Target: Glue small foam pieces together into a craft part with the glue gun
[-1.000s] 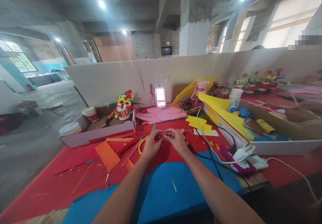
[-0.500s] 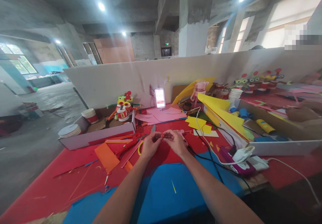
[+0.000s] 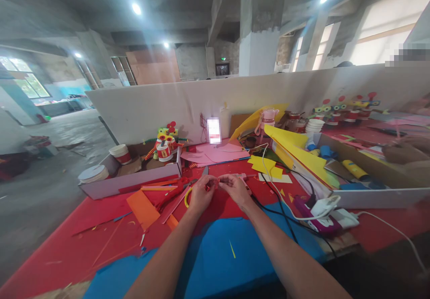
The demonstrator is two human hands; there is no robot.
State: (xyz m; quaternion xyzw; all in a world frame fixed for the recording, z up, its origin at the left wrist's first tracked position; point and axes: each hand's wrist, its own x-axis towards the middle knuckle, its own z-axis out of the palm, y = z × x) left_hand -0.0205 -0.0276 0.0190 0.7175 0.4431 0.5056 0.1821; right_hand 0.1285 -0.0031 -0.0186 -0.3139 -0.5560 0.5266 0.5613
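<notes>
Left hand (image 3: 201,194) and right hand (image 3: 238,190) meet fingertip to fingertip, both pinching a small red-orange piece (image 3: 217,182), probably paper, above the table's middle. Left of the hands: yellow curved plastic handle (image 3: 188,197), then a flat orange paper rectangle (image 3: 144,208). Just beyond the right hand: pink glue-gun-like tool (image 3: 244,181). Surface is a red-covered table (image 3: 110,236), littered with paper scraps; large blue sheet (image 3: 231,236) at the near edge, under the forearms. Right of that, purple power strip (image 3: 311,214) with cables. Low white-sided box (image 3: 134,183) at left holds cups and a paper-cup figure (image 3: 164,147); bigger white-sided box (image 3: 379,198) at right. White upright panel (image 3: 161,100) behind everything. Room: bare concrete ceiling, square half-white pillar (image 3: 260,44), lamps lit, windows both sides.

Hard to read: fingers cover most of the piece, so its shape is unclear. Pixelation masks a patch at the panel's foot. Forearms cut off at bottom; right box runs out of frame.
</notes>
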